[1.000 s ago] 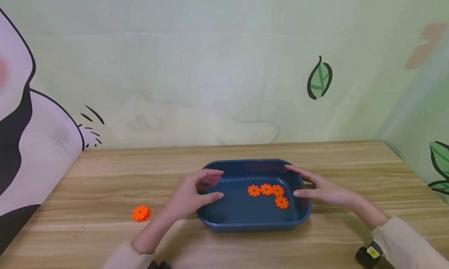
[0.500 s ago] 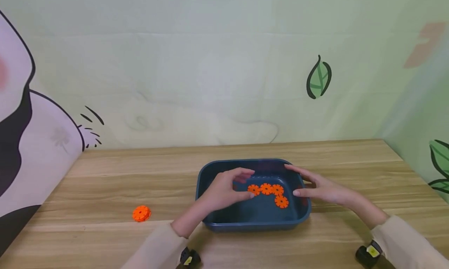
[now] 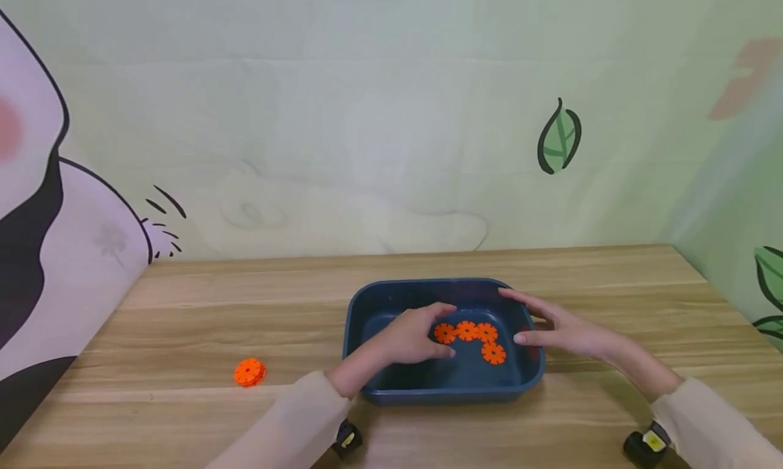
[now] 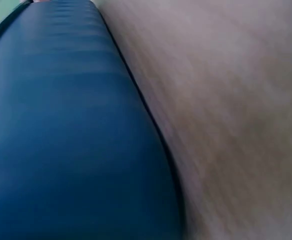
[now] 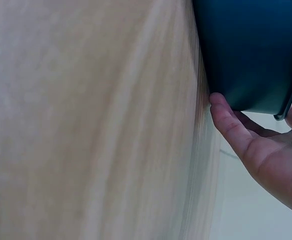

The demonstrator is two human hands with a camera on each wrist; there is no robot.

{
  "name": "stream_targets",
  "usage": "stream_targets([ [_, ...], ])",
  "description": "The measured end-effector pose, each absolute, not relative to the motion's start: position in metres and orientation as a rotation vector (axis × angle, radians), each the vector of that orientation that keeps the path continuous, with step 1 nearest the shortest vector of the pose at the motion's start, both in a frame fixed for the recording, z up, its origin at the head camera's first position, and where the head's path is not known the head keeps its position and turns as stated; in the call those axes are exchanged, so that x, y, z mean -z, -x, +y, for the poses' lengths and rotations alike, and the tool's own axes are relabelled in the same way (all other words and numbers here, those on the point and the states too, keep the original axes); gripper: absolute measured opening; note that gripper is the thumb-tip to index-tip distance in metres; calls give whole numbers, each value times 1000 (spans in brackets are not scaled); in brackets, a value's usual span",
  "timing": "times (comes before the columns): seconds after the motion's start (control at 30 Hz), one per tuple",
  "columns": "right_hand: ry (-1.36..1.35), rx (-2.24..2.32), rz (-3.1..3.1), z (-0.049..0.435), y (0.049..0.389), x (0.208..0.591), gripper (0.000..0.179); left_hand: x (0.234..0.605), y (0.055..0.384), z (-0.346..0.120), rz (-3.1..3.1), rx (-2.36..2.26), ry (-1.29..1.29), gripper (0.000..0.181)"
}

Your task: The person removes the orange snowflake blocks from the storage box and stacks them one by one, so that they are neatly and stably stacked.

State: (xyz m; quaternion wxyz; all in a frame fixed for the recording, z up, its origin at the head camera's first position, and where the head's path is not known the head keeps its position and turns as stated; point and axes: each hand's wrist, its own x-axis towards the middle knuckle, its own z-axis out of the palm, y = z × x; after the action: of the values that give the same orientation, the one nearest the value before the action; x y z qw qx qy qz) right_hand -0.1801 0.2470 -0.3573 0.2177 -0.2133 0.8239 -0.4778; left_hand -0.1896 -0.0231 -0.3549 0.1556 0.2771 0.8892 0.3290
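A dark blue rectangular plastic basin point(image 3: 453, 391) stands on the table. Several flat orange notched discs point(image 3: 493, 353) lie on its floor, most of them in a row. My left hand point(image 3: 411, 334) reaches over the basin's near rim, thumb and fingers parted on either side of the leftmost orange disc point(image 3: 444, 333). My right hand point(image 3: 569, 327) holds the basin's right end, thumb and index finger over the rim. In the right wrist view, other fingers point(image 5: 231, 122) lie against the outer wall. The left wrist view shows only the basin's outer wall point(image 4: 76, 125) and tabletop, with the hand hidden.
A small stack of orange discs point(image 3: 249, 372) sits on the wooden table point(image 3: 183, 319) left of the basin. Behind the table hangs a pale green printed backdrop point(image 3: 367, 149). A black wrist camera point(image 3: 645, 447) is strapped below the right sleeve.
My left hand has moved right, from the basin's left end to the leftmost disc inside, and lowered a little. The right hand and the basin stay in place.
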Motion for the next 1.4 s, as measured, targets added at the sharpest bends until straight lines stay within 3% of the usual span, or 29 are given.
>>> stream_targets([
  [0.23,604,1327,2260,248,181,359,70,355,190,-21,2561,-701,-814,62],
  [0.57,604,1310,2273,248,180,357,70,358,187,-18,2637,-525,-1012,33],
  [0.77,583,1310,2261,248,180,357,71,358,183,-16,2634,-435,-1041,31],
  [1.07,596,1321,2243,248,180,359,70,357,179,-23,2535,-579,-1078,11],
  [1.4,584,1299,2298,247,180,359,70,347,178,-48,2371,-1057,-1007,19],
])
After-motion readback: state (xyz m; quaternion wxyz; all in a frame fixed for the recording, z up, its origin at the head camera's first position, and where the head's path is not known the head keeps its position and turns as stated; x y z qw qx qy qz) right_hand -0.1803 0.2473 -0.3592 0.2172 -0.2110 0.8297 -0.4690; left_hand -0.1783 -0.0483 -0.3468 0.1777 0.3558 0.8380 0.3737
